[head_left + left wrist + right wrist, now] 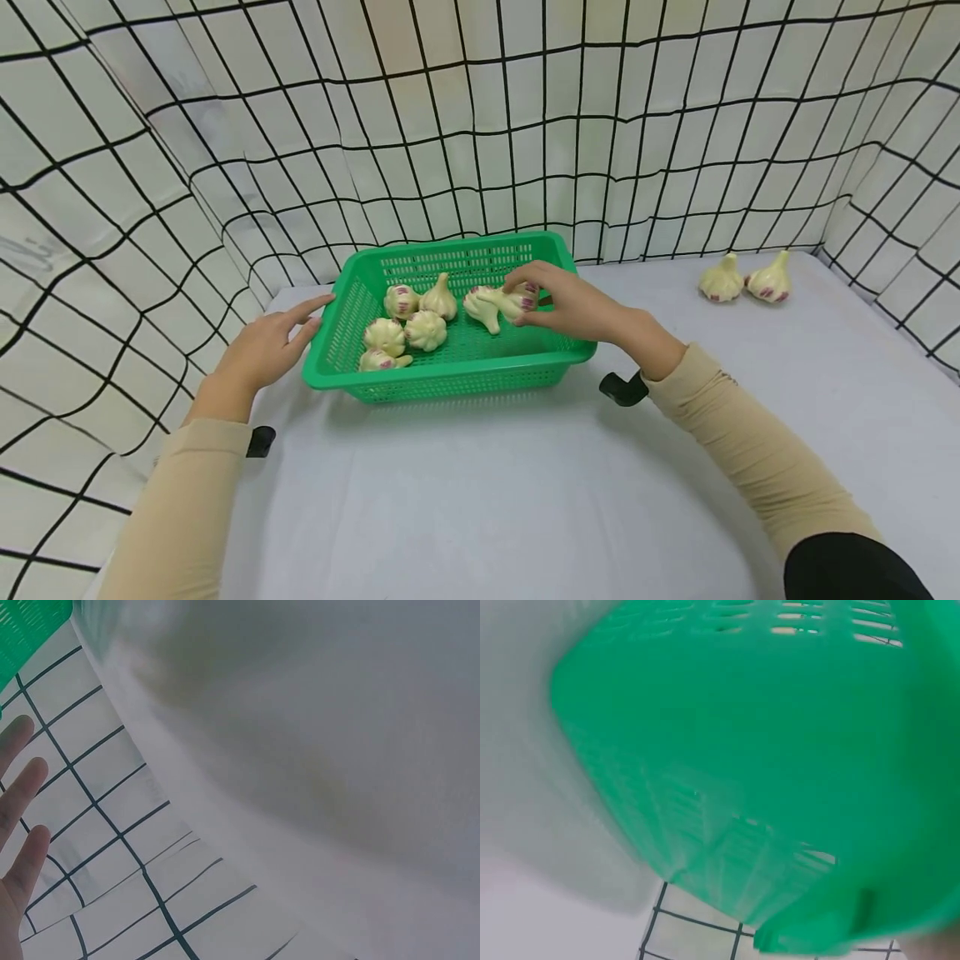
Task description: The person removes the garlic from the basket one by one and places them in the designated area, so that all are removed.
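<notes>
In the head view a green plastic basket (457, 364) stands on the white-covered table. My right hand (566, 300) reaches over its right side and grips a garlic bulb (510, 304) with fingers and thumb. Another garlic bulb (483, 310) lies right beside the held one, partly covered by it. Several more bulbs (426, 330) sit grouped in the left half. My left hand (262, 346) has its fingers stretched out at the basket's left rim; the left wrist view catches only its fingers (22, 802). In the right wrist view, the basket wall (727, 735) hides the right hand's grip.
Two garlic bulbs (722, 279) (769, 280) rest on the table at the back right. A white wall with black netting (495, 133) encloses the back and both sides, close behind the basket. White cloth (450, 492) covers the table in front.
</notes>
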The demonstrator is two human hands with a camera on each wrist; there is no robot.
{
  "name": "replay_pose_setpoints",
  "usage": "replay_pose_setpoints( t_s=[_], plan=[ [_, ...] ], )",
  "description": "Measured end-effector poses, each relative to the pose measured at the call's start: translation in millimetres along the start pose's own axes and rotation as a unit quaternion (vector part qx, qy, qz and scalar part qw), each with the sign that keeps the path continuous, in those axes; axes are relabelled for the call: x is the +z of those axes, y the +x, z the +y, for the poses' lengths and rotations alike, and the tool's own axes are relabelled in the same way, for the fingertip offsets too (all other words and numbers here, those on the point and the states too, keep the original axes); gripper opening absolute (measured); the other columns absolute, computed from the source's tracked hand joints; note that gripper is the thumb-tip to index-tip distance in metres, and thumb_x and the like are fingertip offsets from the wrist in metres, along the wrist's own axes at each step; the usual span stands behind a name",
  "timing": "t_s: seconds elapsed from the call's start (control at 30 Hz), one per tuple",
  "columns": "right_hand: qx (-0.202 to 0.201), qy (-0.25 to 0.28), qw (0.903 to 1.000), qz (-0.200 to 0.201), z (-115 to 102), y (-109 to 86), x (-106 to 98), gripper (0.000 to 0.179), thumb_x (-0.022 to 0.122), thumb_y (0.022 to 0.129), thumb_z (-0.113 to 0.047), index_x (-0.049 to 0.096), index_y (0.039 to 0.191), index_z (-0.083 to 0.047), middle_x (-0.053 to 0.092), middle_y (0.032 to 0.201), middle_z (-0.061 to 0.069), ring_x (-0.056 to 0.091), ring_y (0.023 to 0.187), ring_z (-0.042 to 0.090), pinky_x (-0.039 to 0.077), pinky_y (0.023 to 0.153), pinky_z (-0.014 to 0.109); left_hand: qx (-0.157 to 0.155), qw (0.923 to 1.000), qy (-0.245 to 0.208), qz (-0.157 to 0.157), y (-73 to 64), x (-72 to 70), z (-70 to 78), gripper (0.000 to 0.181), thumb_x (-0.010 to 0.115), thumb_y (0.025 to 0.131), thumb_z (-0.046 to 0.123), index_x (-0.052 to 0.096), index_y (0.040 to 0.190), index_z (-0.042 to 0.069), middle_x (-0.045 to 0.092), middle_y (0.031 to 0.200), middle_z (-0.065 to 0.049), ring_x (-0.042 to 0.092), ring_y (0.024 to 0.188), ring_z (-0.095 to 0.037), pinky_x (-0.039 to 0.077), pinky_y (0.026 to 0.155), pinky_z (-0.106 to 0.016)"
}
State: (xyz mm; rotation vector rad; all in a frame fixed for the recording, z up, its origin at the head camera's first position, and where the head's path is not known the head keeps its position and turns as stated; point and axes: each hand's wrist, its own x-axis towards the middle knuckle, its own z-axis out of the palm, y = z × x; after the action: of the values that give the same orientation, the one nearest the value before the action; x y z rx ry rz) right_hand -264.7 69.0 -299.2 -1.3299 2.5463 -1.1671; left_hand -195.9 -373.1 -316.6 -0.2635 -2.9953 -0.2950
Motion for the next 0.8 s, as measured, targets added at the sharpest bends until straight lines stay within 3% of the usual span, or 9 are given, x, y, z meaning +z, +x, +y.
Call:
replay_pose_setpoints(
  t_s=[0.2, 0.43, 0.8],
  plan=[
    [-0.038, 0.018, 0.9976, 0.056, 1.7, -10.9, -7.0, 0.04, 0.079, 0.09, -0.001, 0.061, 0.126, 0.001, 0.053, 0.141, 0.016, 0.052, 0.116, 0.028, 0.055, 0.097, 0.04, -0.002, 1.0, 0.003, -0.001, 1.0, 0.8, -0.8, 0.057, 0.028, 0.112, 0.049, 0.037, 0.16, 0.019, 0.057, 0.134, -0.036, 0.052, 0.122, -0.058, 0.042, 0.095, -0.075],
    [-0.047, 0.009, 0.9946, 0.092, 3.1, -19.9, -15.6, 0.042, 0.08, 0.088, 0.001, 0.062, 0.126, 0.001, 0.054, 0.14, 0.018, 0.056, 0.115, 0.029, 0.056, 0.093, 0.049, 0.0, 1.0, 0.004, -0.007, 2.6, 2.0, -2.7, 0.058, 0.027, 0.112, 0.049, 0.035, 0.16, 0.019, 0.057, 0.134, -0.036, 0.052, 0.122, -0.059, 0.042, 0.095, -0.075],
    [-0.046, -0.009, 0.9896, 0.136, 15.4, -36.4, -31.8, 0.041, 0.081, 0.086, 0.002, 0.063, 0.123, -0.001, 0.054, 0.139, 0.016, 0.055, 0.104, 0.021, 0.056, 0.094, 0.041, 0.005, 1.0, 0.006, 0.004, 2.6, 2.1, -2.5, 0.057, 0.029, 0.112, 0.048, 0.038, 0.159, 0.019, 0.058, 0.133, -0.036, 0.053, 0.121, -0.058, 0.042, 0.095, -0.075]
  ],
)
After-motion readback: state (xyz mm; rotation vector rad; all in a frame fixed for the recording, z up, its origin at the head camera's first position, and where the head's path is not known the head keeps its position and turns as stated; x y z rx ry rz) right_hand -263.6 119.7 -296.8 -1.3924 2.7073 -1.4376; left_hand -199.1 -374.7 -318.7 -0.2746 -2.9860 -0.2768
